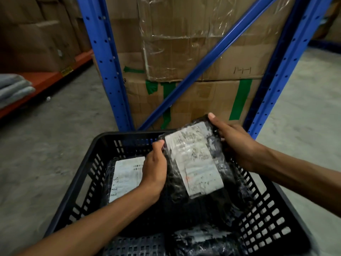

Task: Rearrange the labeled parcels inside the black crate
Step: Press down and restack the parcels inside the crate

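A black plastic-wrapped parcel point(193, 174) with a white shipping label is tilted up over the black crate point(77, 191). My left hand point(155, 169) grips its left edge. My right hand point(234, 145) grips its far right corner, thumb on top. Under it, at the crate's left, a second black parcel point(125, 180) lies flat with its white label facing up, partly hidden by my left hand. A third black parcel point(204, 241) lies at the crate's near edge.
The crate stands on a grey concrete floor point(46, 154). Straight ahead are blue rack uprights point(110, 71) with stacked cardboard boxes point(193, 52) behind them. At the left, an orange shelf point(42, 82) holds folded grey cloth point(13, 87).
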`<action>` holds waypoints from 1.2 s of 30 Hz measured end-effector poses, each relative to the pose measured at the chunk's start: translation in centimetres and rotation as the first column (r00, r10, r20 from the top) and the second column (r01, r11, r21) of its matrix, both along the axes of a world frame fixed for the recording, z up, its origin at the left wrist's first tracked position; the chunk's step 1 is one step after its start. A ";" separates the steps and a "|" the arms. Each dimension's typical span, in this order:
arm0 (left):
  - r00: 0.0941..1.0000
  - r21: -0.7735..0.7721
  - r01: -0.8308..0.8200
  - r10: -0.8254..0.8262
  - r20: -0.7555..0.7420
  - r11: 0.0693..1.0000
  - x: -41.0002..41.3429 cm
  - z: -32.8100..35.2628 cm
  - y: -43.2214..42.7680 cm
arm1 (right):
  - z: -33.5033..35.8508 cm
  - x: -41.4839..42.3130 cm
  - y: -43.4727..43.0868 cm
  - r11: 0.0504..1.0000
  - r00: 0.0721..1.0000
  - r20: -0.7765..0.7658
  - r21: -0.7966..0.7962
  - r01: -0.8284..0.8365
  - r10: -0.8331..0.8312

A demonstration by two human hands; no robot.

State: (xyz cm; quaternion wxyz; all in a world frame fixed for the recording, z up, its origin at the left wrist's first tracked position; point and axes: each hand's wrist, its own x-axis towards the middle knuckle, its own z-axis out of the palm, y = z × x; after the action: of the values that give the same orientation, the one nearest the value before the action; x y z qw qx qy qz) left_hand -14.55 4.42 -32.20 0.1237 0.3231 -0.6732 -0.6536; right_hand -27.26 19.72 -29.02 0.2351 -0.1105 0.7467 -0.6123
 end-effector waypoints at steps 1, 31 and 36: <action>0.999 0.035 -0.034 0.033 0.028 0.999 -0.6 0.1 -0.1 | 0.0 0.2 -0.3 1.000 1.000 0.025 -0.016 -0.002 0.002; 0.806 -0.219 0.320 -0.143 0.575 0.922 -4.4 -16.0 0.3 | -20.9 -0.9 -4.8 0.854 0.975 0.212 0.517 -0.052 -0.068; 0.765 -0.247 0.365 -0.137 0.630 0.898 -5.0 -16.6 0.5 | -20.5 0.0 -5.6 0.683 0.976 0.216 0.711 -0.167 0.014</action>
State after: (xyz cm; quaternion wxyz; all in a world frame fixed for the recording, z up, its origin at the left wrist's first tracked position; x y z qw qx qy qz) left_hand -19.58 4.92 -48.75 -0.1287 0.3897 -0.8214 -0.3961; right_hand -27.26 14.16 -49.49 0.3607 0.0145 0.8948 -0.2626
